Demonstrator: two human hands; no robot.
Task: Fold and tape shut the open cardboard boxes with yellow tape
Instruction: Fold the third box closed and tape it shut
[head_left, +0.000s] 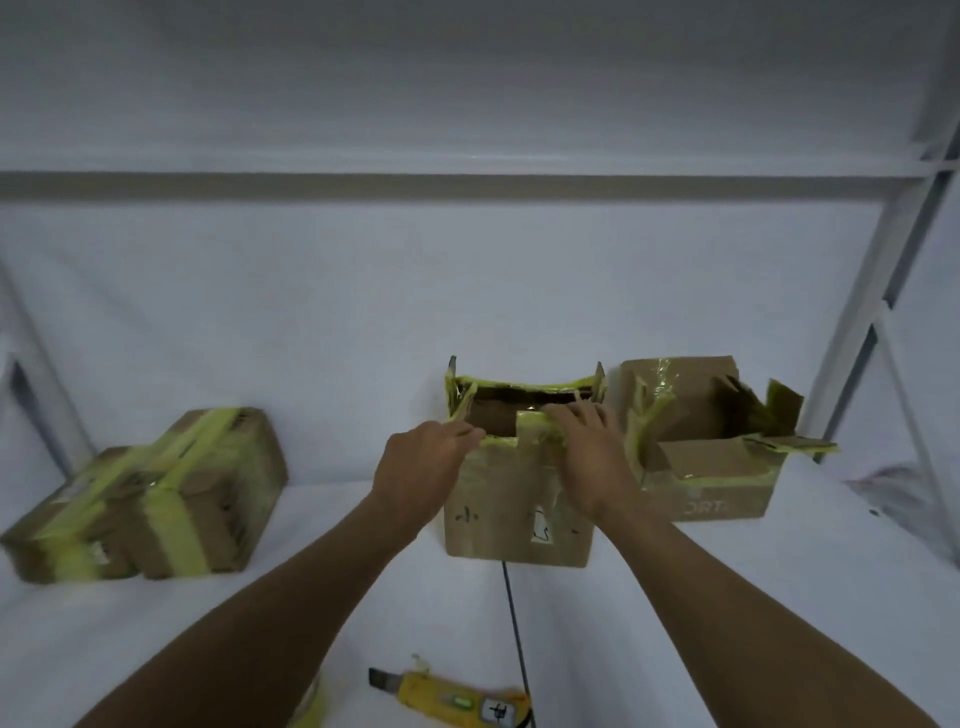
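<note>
Nearest me, one yellow knife (452, 699) lies crosswise on the desk (727, 597), blade pointing left. Ahead, my left hand (421, 467) grips the near rim of the open box (519, 509), which sits mouth up with its long side running left-right. My right hand (587, 457) rests straight-fingered on its near flap. A second open box (711, 483) sits just beside it on the right. Taped boxes (156, 493) sit well left, too blurred to count.

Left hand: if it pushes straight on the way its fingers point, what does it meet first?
The middle box: the left hand points right and slightly away, fingertips at its near top edge. Beyond that, probably the right hand, though depth is unclear.
</note>
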